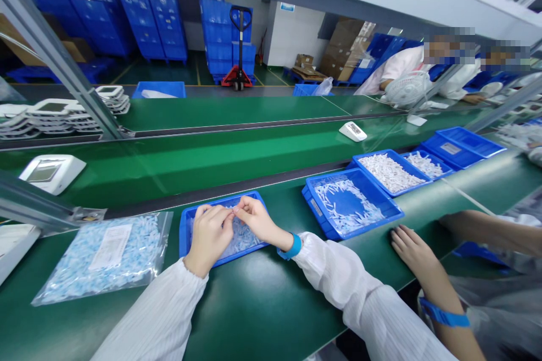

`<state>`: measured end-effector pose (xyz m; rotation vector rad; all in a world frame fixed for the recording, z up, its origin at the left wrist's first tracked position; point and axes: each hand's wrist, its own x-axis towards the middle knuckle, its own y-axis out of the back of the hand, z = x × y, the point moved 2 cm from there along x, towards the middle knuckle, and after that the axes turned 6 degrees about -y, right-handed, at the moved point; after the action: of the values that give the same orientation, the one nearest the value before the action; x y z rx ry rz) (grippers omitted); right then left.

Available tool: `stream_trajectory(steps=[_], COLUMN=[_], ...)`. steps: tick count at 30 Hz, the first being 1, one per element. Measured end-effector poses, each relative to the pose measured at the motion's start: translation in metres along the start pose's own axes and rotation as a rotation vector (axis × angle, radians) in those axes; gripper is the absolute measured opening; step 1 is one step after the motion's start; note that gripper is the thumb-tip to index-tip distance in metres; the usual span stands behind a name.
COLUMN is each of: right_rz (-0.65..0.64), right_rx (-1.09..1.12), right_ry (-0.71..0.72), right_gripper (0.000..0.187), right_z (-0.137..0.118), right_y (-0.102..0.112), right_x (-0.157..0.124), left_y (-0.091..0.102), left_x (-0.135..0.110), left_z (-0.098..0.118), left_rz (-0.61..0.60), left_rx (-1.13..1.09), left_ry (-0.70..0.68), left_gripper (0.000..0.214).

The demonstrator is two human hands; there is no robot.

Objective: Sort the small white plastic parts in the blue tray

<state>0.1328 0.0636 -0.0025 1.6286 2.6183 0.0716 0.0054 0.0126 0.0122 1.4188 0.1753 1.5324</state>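
My left hand [208,237] and my right hand [254,219] meet over a small blue tray [184,232] of tiny white parts at the near edge of the green bench. The fingertips of both hands pinch together on one small white part [232,211], held just above the tray. I wear white sleeves, and a blue wrist strap [293,246] sits on my right wrist.
A clear bag of small white parts [105,254] lies left of the tray. Blue bins of white parts [351,206] [392,172] stand to the right. A co-worker's hand [411,248] rests on the bench edge. White devices [53,172] [353,131] ride the conveyor behind.
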Motion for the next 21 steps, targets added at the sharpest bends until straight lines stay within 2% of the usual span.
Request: stream_trajectory(steps=[21], right_rz=[-0.009], right_rx=[-0.014], right_ry=[0.006], right_gripper=[0.023], right_z=[-0.0004], right_y=[-0.0009], right_x=[-0.0011], left_y=[-0.0005], left_x=[0.0], left_z=[-0.0009], left_rz=[-0.017], left_rx=[0.005], left_ry=[0.0], left_gripper=[0.019])
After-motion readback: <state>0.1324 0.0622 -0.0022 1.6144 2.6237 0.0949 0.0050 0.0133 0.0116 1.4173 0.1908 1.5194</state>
